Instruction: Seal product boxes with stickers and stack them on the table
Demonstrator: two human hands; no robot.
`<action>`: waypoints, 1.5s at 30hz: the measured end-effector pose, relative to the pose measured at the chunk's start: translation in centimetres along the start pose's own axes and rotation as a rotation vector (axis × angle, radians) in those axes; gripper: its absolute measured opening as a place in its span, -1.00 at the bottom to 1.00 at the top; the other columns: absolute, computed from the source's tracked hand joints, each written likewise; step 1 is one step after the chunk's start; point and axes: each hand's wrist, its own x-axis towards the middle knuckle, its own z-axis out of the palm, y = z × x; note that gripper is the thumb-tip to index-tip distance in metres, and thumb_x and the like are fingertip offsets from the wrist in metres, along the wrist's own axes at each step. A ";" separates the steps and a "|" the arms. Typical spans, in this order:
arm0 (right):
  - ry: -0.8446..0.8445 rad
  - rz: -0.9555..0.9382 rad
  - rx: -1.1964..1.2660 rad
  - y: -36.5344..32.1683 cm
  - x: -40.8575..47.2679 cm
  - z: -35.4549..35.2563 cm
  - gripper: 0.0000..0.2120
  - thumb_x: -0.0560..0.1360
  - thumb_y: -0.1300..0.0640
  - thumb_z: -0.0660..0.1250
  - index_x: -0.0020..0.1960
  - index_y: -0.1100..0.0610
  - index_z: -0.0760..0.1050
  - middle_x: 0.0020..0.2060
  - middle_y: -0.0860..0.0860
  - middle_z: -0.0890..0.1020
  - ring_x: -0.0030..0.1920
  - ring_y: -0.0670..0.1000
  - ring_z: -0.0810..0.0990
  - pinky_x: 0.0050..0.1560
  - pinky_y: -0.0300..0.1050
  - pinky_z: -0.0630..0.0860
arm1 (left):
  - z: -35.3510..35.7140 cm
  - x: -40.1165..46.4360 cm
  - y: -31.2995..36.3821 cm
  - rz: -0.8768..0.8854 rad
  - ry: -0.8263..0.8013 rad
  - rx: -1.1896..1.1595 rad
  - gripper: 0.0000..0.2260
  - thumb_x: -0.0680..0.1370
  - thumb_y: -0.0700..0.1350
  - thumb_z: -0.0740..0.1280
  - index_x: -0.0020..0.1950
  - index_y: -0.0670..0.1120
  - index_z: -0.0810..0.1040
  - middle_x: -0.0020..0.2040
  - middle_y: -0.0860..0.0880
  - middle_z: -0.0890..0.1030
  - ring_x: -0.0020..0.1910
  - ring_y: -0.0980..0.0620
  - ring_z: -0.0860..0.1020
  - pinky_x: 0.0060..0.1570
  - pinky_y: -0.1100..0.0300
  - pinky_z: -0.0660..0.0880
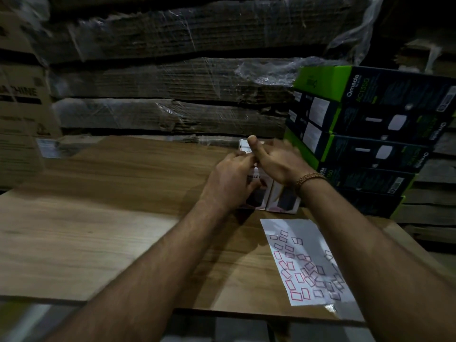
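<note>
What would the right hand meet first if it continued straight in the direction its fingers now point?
Probably the small white box just beyond the right hand; its fingers point up-left, away from the person. The depth is unclear, and the hand is blurred.

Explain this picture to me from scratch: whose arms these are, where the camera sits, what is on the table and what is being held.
There is no machine here. A person wears a wide-angle camera on the head, looking forward and down, so both forearms reach into the single view from below.

The left hand grips a small white product box standing on the wooden table. A second small box stands touching it on the right. The right hand, fingers loosely spread, rests over the box tops; whether it holds a sticker is unclear, since it is blurred.

Nearer the person lies a white sticker sheet with red-edged stickers. On the right stands a stack of green and black boxes. Behind are plastic-wrapped cardboard stacks.
</note>
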 end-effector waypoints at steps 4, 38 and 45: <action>0.025 -0.009 0.040 0.1 0.0 0.2 -0.08 0.54 -0.54 -0.39 0.03 -0.11 0.67 0.25 0.09 0.60 0.31 0.17 0.48 0.34 0.22 0.36 | -0.1 0.1 -0.1 0.000 -0.004 -0.007 -0.52 0.61 0.03 0.48 0.50 -0.01 0.48 0.39 -0.04 0.58 0.43 -0.02 0.46 0.34 0.07 0.45; 0.189 0.041 0.448 0.9 0.1 0.7 -0.50 0.76 -0.20 -0.03 0.39 0.04 0.53 0.20 0.01 0.66 0.25 0.05 0.58 0.33 0.20 0.51 | -0.5 0.3 0.1 -0.048 -0.005 0.006 -0.44 0.53 0.13 0.55 0.45 0.03 0.45 0.32 -0.01 0.58 0.33 -0.01 0.51 0.24 0.10 0.44; 0.327 0.108 0.495 1.4 0.6 0.4 -0.67 0.73 0.18 0.11 0.39 0.11 0.54 0.10 0.05 0.69 0.10 0.05 0.66 0.06 -0.04 0.61 | -0.8 0.4 -0.4 -0.200 -0.099 -0.180 -0.37 0.47 0.08 0.62 0.46 0.14 0.42 0.33 0.03 0.57 0.25 0.00 0.57 0.18 0.01 0.62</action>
